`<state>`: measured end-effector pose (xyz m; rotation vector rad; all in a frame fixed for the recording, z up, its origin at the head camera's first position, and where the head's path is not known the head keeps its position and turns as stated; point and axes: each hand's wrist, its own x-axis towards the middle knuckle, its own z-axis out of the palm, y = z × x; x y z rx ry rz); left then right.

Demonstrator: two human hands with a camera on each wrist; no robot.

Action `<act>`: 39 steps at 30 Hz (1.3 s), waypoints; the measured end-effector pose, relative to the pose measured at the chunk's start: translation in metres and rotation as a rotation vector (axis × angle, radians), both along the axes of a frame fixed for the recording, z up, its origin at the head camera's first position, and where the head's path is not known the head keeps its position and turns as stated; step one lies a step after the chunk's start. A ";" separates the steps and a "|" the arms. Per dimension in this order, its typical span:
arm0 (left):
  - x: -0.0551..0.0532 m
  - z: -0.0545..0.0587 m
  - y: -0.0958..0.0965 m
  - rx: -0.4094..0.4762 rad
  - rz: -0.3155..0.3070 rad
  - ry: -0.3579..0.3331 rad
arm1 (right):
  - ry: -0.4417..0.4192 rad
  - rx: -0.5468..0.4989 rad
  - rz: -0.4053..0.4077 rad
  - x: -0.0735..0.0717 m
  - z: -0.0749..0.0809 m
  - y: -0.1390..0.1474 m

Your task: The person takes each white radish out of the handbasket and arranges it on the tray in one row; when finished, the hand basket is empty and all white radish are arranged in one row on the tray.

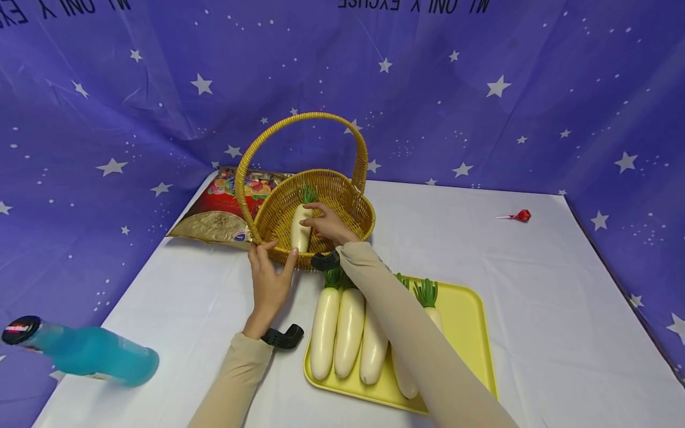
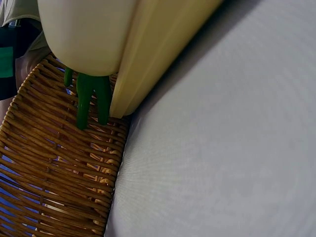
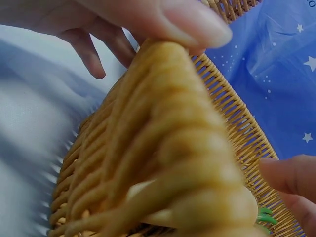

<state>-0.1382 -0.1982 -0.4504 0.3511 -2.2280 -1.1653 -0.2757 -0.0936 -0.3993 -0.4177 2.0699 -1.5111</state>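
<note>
A white radish [image 1: 301, 230] with green leaves lies inside the woven basket [image 1: 350, 199], its leafy end toward the back wall. My right hand [image 1: 330, 224] reaches over the front rim, its fingertips above the radish's upper part. In the right wrist view a gap shows between those fingers [image 3: 291, 175] and the radish; contact is unclear. With thumb and fingers my left hand [image 1: 269, 288] grips the basket's front rim [image 3: 168, 94]. Several more white radishes [image 1: 324, 333] lie side by side on a yellow tray [image 1: 465, 321], partly hidden by my right sleeve.
A red and gold bag [image 1: 214, 214] lies behind the basket's left side. At the left edge of the white-covered table [image 1: 535, 297] is a blue bottle [image 1: 107, 353] with a black cap. A red lollipop [image 1: 521, 216] lies far right. Starry purple cloth [image 1: 428, 119] surrounds the table.
</note>
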 end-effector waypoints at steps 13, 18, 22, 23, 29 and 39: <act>0.002 0.003 0.001 0.017 0.000 -0.012 | 0.010 0.057 0.029 0.001 0.000 -0.003; 0.001 0.002 0.000 0.020 0.002 -0.015 | 0.002 0.113 0.136 0.002 0.000 -0.005; 0.001 0.001 0.000 0.019 0.001 -0.007 | 0.008 0.161 0.224 0.003 0.002 -0.007; 0.000 0.001 -0.001 0.016 0.002 -0.005 | 0.017 0.176 0.247 0.004 0.002 -0.007; 0.000 0.001 0.000 0.015 0.003 -0.008 | 0.041 0.227 0.314 0.005 0.004 -0.006; 0.001 0.001 -0.001 0.027 -0.002 -0.022 | 0.022 0.175 0.273 0.005 0.002 -0.006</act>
